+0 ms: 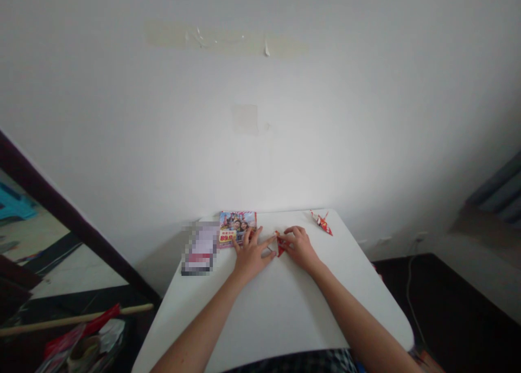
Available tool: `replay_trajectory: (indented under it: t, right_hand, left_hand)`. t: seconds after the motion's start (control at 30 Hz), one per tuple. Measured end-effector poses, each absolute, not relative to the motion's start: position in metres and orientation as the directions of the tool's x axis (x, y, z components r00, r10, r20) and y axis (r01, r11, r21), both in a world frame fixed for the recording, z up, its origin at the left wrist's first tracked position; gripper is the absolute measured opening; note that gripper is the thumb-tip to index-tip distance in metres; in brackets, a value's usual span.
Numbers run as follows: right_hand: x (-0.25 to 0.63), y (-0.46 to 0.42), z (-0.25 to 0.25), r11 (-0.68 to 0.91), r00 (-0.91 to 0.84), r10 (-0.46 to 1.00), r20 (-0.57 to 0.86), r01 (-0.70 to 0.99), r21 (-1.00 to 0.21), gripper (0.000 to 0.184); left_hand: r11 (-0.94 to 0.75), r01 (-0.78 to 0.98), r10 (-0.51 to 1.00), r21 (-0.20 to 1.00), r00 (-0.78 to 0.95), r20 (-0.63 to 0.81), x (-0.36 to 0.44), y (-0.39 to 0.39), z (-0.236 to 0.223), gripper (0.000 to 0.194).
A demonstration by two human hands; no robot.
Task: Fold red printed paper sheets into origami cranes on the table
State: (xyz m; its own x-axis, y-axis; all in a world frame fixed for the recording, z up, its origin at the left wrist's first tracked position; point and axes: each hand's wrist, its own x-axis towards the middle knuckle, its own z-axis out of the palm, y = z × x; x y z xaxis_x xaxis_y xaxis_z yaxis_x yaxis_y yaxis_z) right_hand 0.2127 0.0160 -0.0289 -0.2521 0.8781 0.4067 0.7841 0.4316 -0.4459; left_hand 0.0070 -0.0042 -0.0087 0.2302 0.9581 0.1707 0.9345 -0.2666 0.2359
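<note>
A small piece of folded red paper [280,249] lies on the white table between my two hands. My right hand [300,249] is closed over its right side, fingers bent and pressed onto it. My left hand [251,253] has its fingers spread, with the index finger and thumb reaching to the paper's left edge; whether both touch it is hard to tell. Other fingers of that hand rest over the lower part of a printed colour flyer [238,221]. Beyond my right hand sits a folded red and white paper crane [321,222].
The white table [280,318] stands against a wall [260,166]. At its left edge lies a pixelated, phone-like object [201,248]. Below left are a wooden stick [136,309] and a bin-like holder with red wrapping [83,340]. A cable [410,291] hangs at right.
</note>
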Motion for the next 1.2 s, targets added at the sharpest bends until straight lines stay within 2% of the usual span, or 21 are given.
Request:
replay_trajectory:
  t: [0.07,0.2,0.5,0.8,1.2]
  right_hand:
    - [0.211,0.016,-0.029,0.422,-0.253,0.884,0.393,0.794,-0.437,0.034]
    - [0.212,0.018,-0.030,0.418,-0.245,0.885,0.395,0.792,-0.445,0.038]
    - [0.213,0.026,-0.035,0.418,-0.199,0.885,0.420,0.736,-0.533,0.008]
    - [0.208,0.025,-0.034,0.332,-0.124,0.911,0.393,0.787,-0.521,0.008]
    - [0.203,0.024,-0.034,0.296,-0.096,0.914,0.395,0.824,-0.483,0.008]
  left_hand:
    - [-0.258,0.936,0.959,0.240,0.217,0.183,0.007,-0.004,-0.008,0.053]
    - [-0.263,0.928,0.957,0.266,0.216,0.192,0.006,-0.004,-0.009,0.040]
    - [-0.269,0.921,0.959,0.282,0.230,0.164,0.005,-0.003,-0.007,0.033]
    - [-0.289,0.910,0.957,0.296,0.271,0.100,0.000,0.002,-0.009,0.034]
    - [-0.287,0.911,0.957,0.295,0.260,0.129,0.002,-0.001,-0.007,0.032]
